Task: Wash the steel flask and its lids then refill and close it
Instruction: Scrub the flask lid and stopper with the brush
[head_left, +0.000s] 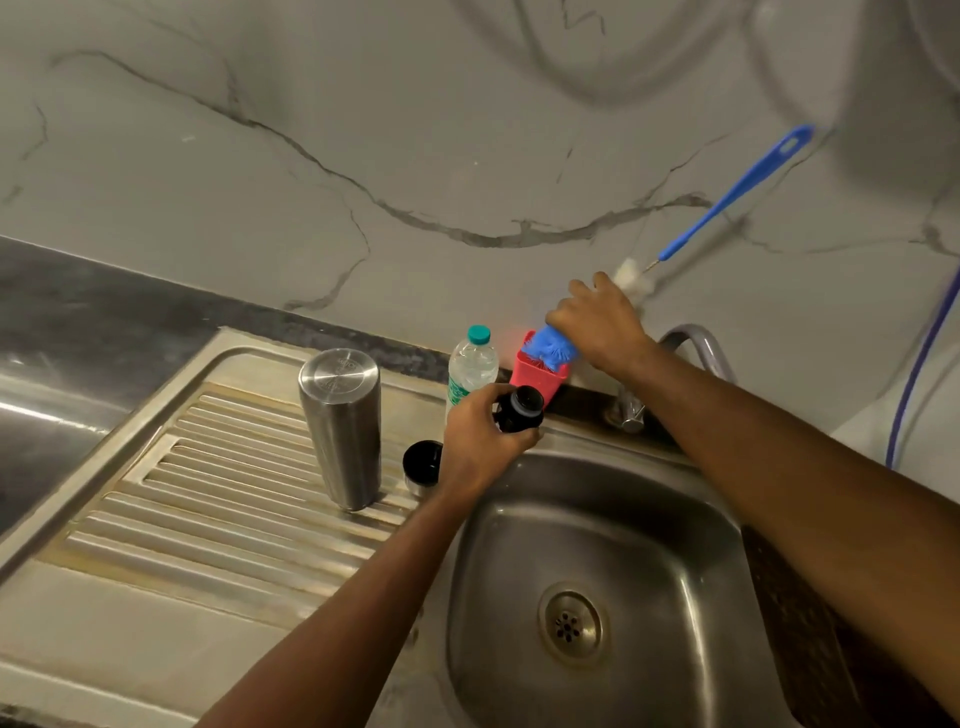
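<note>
The steel flask (340, 428) stood upside down on the ribbed worktop (223, 525), left of the sink (727, 545), with its outer cap (422, 467) just to its right. The left hand (480, 441) gripped the black inner lid (522, 410) at the sink's far rim. The right hand (597, 325) closed round a blue scrubber (553, 351) in the red holder (535, 376). The step seemed to be fetching the scrubber; next, lift it clear and bring it to the lid.

Marks on the steel flask (340, 426) and bottle label (457, 391) are unreadable.
</note>
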